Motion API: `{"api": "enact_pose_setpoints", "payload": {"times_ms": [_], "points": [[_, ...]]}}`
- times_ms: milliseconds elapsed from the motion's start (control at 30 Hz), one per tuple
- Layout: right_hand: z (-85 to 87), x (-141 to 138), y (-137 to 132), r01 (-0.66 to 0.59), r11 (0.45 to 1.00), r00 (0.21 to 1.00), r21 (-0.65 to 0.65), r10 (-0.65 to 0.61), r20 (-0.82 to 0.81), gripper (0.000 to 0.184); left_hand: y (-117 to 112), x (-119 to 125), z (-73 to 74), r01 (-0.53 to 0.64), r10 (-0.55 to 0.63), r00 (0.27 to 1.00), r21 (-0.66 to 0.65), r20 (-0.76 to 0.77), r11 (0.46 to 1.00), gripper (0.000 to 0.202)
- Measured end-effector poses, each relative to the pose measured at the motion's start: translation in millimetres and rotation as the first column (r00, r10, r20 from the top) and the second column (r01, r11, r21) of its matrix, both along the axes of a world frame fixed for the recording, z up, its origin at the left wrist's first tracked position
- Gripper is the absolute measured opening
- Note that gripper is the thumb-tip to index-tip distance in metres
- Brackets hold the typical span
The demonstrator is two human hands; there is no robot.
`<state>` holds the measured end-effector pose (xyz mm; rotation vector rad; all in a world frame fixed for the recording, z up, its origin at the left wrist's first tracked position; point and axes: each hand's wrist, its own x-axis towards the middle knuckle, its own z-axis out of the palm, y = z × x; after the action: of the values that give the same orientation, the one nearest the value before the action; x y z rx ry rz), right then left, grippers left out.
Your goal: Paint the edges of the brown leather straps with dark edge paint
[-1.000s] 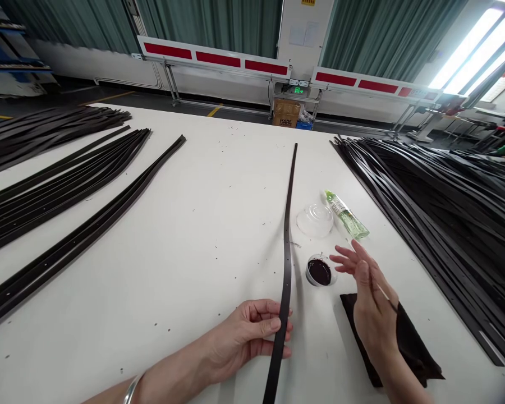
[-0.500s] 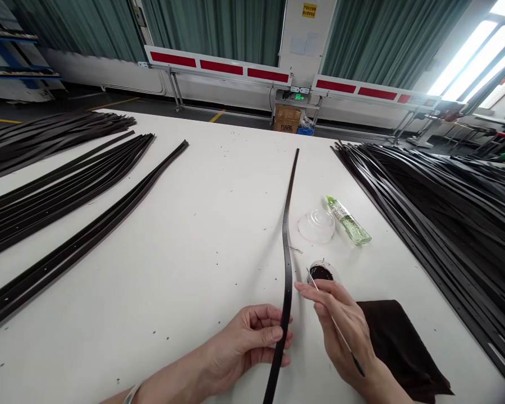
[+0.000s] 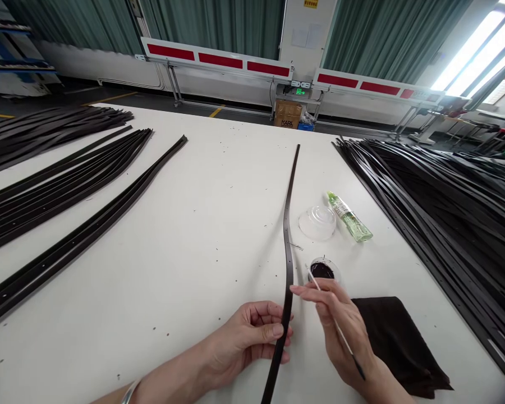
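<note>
The left hand (image 3: pixel 248 342) was closed around a long black belt strap (image 3: pixel 288 269), pinching it between thumb and curled fingers, with a silver bangle (image 3: pixel 130 394) on the wrist. The strap ran straight ahead from that grip along the white desk (image 3: pixel 180 269) and also passed below the hand, out of view. The right hand (image 3: pixel 340 331) was just beside the strap, its index finger reaching towards the edge but apparently not touching it. It gripped a thin brush (image 3: pixel 336 328) whose tip stood at the rim of a small open tub of dark liquid (image 3: pixel 322 271), directly ahead of the fingers. Whether the tip was in the liquid could not be told.

Farther ahead of the right hand lay a clear plastic dome lid (image 3: pixel 323 223) and a green-labelled tube (image 3: pixel 349 219). A folded black cloth (image 3: pixel 398 342) lay to its right, with a large heap of black straps (image 3: pixel 437 224) beyond. Left of the hands were a single doubled strap (image 3: pixel 88 227) and a fanned bundle of straps (image 3: pixel 67 182).
</note>
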<state>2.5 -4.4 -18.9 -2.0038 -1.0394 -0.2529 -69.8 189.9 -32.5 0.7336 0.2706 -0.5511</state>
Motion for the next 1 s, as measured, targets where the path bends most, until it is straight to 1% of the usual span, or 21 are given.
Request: {"api": "enact_pose_setpoints", "payload": {"times_ms": [33, 67, 100, 167, 200, 233, 267, 300, 333, 400, 433, 500, 567, 600, 667, 733, 800, 833, 900, 967, 1000], "points": [[5.2, 0.4, -4.1, 0.060, 0.997, 0.998, 0.054, -0.059, -0.017, 0.031, 0.1, -0.1, 0.2, -0.004, 0.004, 1.000, 0.007, -0.008, 1.000, 0.016], [10.4, 0.4, -10.7, 0.156, 0.982, 0.988, 0.106, -0.154, -0.034, 0.028, 0.3, -0.2, 0.3, -0.008, 0.009, 1.000, 0.013, -0.015, 1.000, 0.017], [14.9, -0.1, -20.1, 0.282, 0.949, 0.959, 0.140, -0.278, -0.047, 0.025, 0.6, -0.2, 0.4, -0.012, 0.013, 1.000, 0.017, -0.024, 1.000, 0.018], [17.5, -4.0, -46.5, 0.521, 0.846, 0.853, 0.118, -0.522, -0.022, 0.022, 1.6, 0.0, 0.7, -0.025, 0.026, 0.999, 0.018, -0.034, 1.000, 0.019], [14.0, -7.3, -62.4, 0.598, 0.799, 0.798, 0.061, -0.601, 0.043, 0.023, 2.2, 0.2, 0.9, -0.034, 0.034, 0.999, 0.014, -0.037, 0.999, 0.019], [7.1, -11.4, -78.8, 0.626, 0.779, 0.773, -0.017, -0.618, 0.141, 0.025, 2.7, 0.4, 1.2, -0.043, 0.043, 0.998, 0.009, -0.040, 0.999, 0.019], [-3.2, -16.0, -94.9, 0.621, 0.780, 0.771, -0.080, -0.588, 0.247, 0.027, 3.2, 0.7, 1.5, -0.049, 0.049, 0.998, 0.002, -0.044, 0.999, 0.019], [-15.8, -20.6, -109.6, 0.596, 0.790, 0.778, -0.141, -0.526, 0.344, 0.031, 3.5, 0.9, 1.8, -0.051, 0.051, 0.998, -0.005, -0.048, 0.999, 0.019], [-29.5, -25.2, -122.1, 0.577, 0.791, 0.788, -0.204, -0.472, 0.396, 0.035, 3.7, 1.1, 2.2, -0.050, 0.049, 0.998, -0.010, -0.050, 0.999, 0.019], [-54.7, -33.4, -138.6, 0.560, 0.786, 0.790, -0.263, -0.411, 0.454, 0.037, 3.5, 1.6, 2.7, -0.037, 0.036, 0.998, -0.015, -0.052, 0.999, 0.019], [-63.6, -36.8, -142.3, 0.575, 0.769, 0.783, -0.279, -0.418, 0.461, 0.037, 3.2, 1.8, 2.8, -0.031, 0.030, 0.998, -0.016, -0.049, 0.999, 0.019], [-70.4, -41.7, -141.3, 0.626, 0.725, 0.760, -0.288, -0.483, 0.435, 0.037, 2.3, 2.2, 2.6, -0.030, 0.029, 0.999, -0.017, -0.041, 0.999, 0.018], [-62.1, -44.0, -132.0, 0.681, 0.696, 0.722, -0.229, -0.587, 0.367, 0.035, 1.6, 2.3, 1.9, -0.039, 0.038, 0.998, -0.018, -0.040, 0.999, 0.020], [-53.5, -44.0, -125.4, 0.694, 0.697, 0.713, -0.181, -0.630, 0.306, 0.034, 1.4, 2.3, 1.7, -0.043, 0.043, 0.998, -0.016, -0.043, 0.999, 0.022], [-31.5, -40.4, -110.7, 0.692, 0.719, 0.719, -0.056, -0.681, 0.143, 0.035, 1.4, 2.0, 1.8, -0.045, 0.045, 0.998, -0.006, -0.051, 0.999, 0.026], [-9.0, -30.7, -95.5, 0.657, 0.751, 0.754, 0.071, -0.653, -0.069, 0.042, 1.7, 1.7, 3.0, -0.043, 0.043, 0.998, 0.010, -0.052, 0.999, 0.028], [8.4, -14.5, -81.4, 0.603, 0.769, 0.791, 0.210, -0.544, -0.280, 0.045, 2.1, 1.6, 4.8, -0.045, 0.047, 0.997, 0.026, -0.057, 0.999, 0.028], [14.5, -4.6, -74.9, 0.579, 0.775, 0.800, 0.254, -0.480, -0.361, 0.045, 2.5, 1.8, 5.4, -0.046, 0.048, 0.997, 0.031, -0.061, 0.998, 0.027], [21.9, 16.1, -63.4, 0.534, 0.804, 0.797, 0.262, -0.374, -0.474, 0.044, 3.5, 2.9, 5.6, -0.047, 0.049, 0.996, 0.040, -0.071, 0.998, 0.025], [24.2, 34.1, -53.2, 0.481, 0.857, 0.788, 0.185, -0.330, -0.519, 0.045, 4.7, 4.5, 4.6, -0.045, 0.049, 0.996, 0.053, -0.079, 0.998, 0.024], [23.9, 40.9, -48.3, 0.448, 0.885, 0.804, 0.125, -0.338, -0.489, 0.046, 5.3, 5.2, 4.1, -0.046, 0.051, 0.995, 0.060, -0.081, 0.997, 0.024]]}}
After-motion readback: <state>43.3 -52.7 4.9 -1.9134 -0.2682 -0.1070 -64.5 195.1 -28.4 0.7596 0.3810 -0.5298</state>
